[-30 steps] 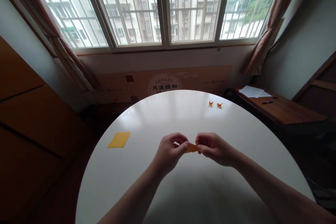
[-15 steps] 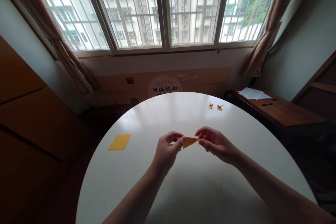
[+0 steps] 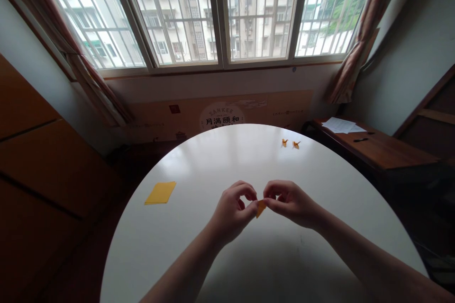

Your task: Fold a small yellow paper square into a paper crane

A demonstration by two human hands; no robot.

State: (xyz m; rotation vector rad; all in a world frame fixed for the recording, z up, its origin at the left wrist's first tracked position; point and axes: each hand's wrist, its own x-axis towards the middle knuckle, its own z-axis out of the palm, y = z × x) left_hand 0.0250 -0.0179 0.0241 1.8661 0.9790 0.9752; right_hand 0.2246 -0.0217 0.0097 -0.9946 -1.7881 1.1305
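Observation:
My left hand (image 3: 234, 208) and my right hand (image 3: 287, 201) meet above the middle of the round white table (image 3: 199, 246). Both pinch a small folded orange paper (image 3: 260, 208) between thumb and fingertips. Only a narrow sliver of the paper shows between the fingers; the rest is hidden. A flat stack of yellow-orange paper squares (image 3: 160, 192) lies on the table to the left of my left hand. Two small folded orange paper figures (image 3: 290, 144) stand near the table's far right edge.
A dark wooden side table (image 3: 377, 151) with white sheets (image 3: 341, 125) and a pen (image 3: 361, 139) stands at the right. A printed cardboard panel (image 3: 222, 114) leans under the barred window. Wooden furniture (image 3: 42, 175) fills the left side.
The orange paper was held out as a flat triangle between my hands half a second ago. Now my hands have drawn together and the paper is folded smaller and turned downward.

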